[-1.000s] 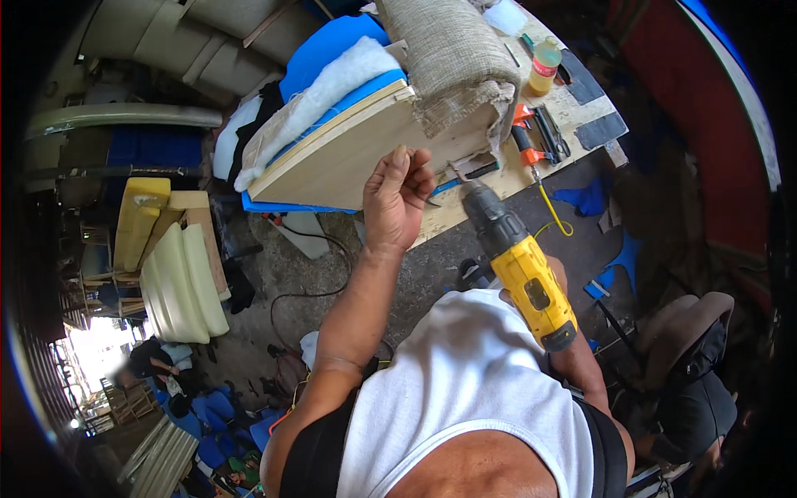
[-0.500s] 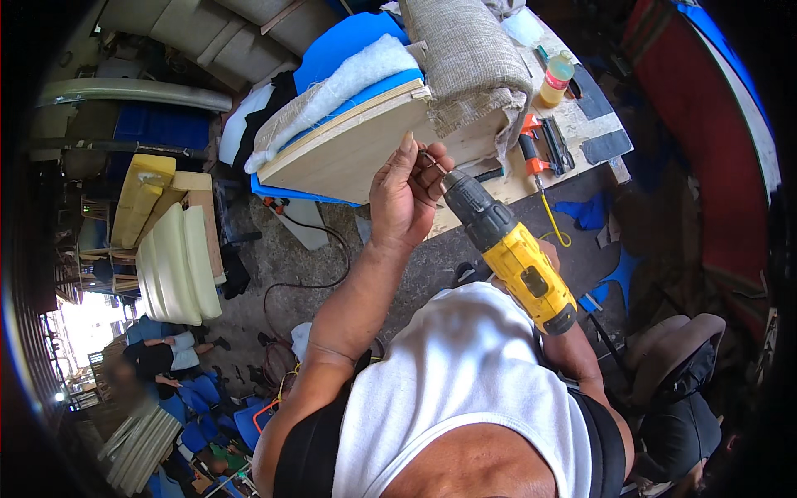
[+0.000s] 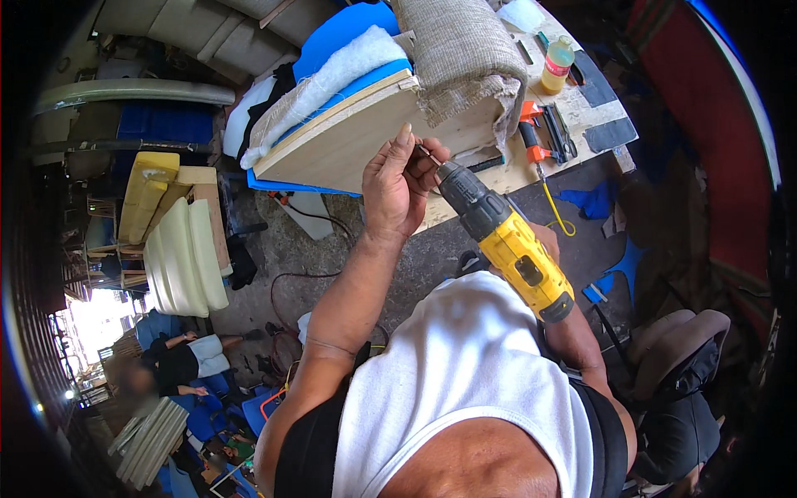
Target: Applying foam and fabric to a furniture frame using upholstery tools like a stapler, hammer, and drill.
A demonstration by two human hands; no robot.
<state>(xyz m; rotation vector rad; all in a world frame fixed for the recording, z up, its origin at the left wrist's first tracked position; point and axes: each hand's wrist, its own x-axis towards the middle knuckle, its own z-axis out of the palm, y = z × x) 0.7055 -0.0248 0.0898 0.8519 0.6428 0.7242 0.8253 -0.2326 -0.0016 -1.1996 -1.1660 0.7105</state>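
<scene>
A yellow and black cordless drill [image 3: 519, 253] points up and to the left in front of my chest. My right hand [image 3: 545, 239] is wrapped round its grip, mostly hidden behind the drill body. At the chuck's front a thin metal bit [image 3: 434, 158] sticks out, and the fingers of my left hand [image 3: 397, 184] are closed round its end. Whether a screw sits at the bit's tip is too small to tell. Just beyond the left hand, a curved plywood panel [image 3: 349, 137] with white padding [image 3: 353, 62] and blue sheet lies on the worktable.
Beige woven fabric [image 3: 465, 58] drapes over the padded piece. An orange and black air stapler [image 3: 538, 137] with a yellow hose lies on the worktable [image 3: 602, 112], near a bottle of yellowish liquid [image 3: 557, 66]. Cream cushions [image 3: 183, 257] are stacked at left. Another person [image 3: 187, 357] is at lower left.
The view has shifted slightly. My left hand and the drill stay together, the drill's rear end a little higher in view. The person at lower left has changed posture slightly.
</scene>
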